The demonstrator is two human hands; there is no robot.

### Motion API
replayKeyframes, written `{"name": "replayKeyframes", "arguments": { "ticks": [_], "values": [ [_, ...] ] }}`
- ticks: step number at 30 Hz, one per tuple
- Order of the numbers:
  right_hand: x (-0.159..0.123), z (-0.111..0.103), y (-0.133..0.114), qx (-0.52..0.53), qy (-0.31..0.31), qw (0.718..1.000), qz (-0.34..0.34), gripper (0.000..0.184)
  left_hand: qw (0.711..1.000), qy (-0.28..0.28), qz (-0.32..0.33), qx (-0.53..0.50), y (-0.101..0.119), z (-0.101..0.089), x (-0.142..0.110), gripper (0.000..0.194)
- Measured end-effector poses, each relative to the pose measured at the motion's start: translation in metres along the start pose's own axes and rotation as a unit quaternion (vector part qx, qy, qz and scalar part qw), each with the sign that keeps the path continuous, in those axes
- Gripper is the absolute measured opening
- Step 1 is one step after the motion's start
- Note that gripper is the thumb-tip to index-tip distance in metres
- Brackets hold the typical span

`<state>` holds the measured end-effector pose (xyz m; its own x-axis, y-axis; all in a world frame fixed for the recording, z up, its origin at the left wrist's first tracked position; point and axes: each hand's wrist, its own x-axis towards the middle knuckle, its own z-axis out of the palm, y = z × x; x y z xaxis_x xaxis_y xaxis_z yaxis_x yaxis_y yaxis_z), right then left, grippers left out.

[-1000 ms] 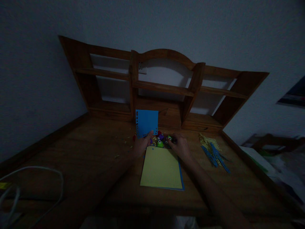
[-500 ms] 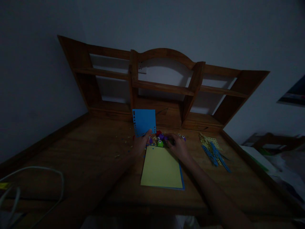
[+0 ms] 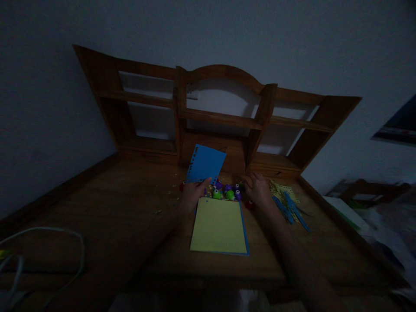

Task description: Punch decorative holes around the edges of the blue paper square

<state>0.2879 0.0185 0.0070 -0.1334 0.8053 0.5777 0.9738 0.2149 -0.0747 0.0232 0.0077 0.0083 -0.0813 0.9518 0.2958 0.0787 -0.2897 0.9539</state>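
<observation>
A blue sheet of paper (image 3: 207, 161) stands tilted above the desk, with holes punched along its left and bottom edges. My left hand (image 3: 194, 193) is closed on its lower edge, thumb in front. Just beyond the yellow sheet sit several small hole punches with eye-like knobs, among them a green punch (image 3: 230, 194) and a purple punch (image 3: 238, 195). My right hand (image 3: 258, 190) is to the right of them, its fingers curled down; what they hold, if anything, is hidden. A red punch (image 3: 250, 205) lies beside that hand.
A stack with a yellow sheet (image 3: 219, 226) on top lies in front of me, blue showing beneath. Cut blue strips (image 3: 288, 209) and punched yellow paper (image 3: 287, 192) lie at the right. A wooden shelf (image 3: 221, 119) backs the desk; a white cable (image 3: 69, 230) curls at the left.
The blue paper has tilted clockwise and shifted right in my left hand. My right hand has moved right, away from the middle of the punches, uncovering more of them.
</observation>
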Motion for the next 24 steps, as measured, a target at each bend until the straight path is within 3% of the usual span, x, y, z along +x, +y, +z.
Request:
{"name": "replayKeyframes", "arguments": {
  "ticks": [6,11,19,24],
  "values": [
    [-0.001,0.003,-0.011,-0.014,-0.075,0.997,-0.031,0.019,1.000,-0.007,-0.002,0.008,-0.007,-0.002,0.002,0.044],
    [-0.002,0.006,-0.007,0.003,-0.123,0.992,-0.001,0.028,0.999,0.000,-0.021,0.025,-0.014,-0.005,0.006,0.048],
    [-0.003,0.016,-0.005,0.030,-0.113,0.993,0.002,0.028,0.999,0.018,-0.037,-0.009,-0.019,-0.008,0.010,0.051],
    [-0.006,0.020,-0.001,0.052,-0.141,0.989,0.007,0.041,0.998,0.031,-0.034,-0.037,-0.023,-0.013,0.016,0.049]
  ]
}}
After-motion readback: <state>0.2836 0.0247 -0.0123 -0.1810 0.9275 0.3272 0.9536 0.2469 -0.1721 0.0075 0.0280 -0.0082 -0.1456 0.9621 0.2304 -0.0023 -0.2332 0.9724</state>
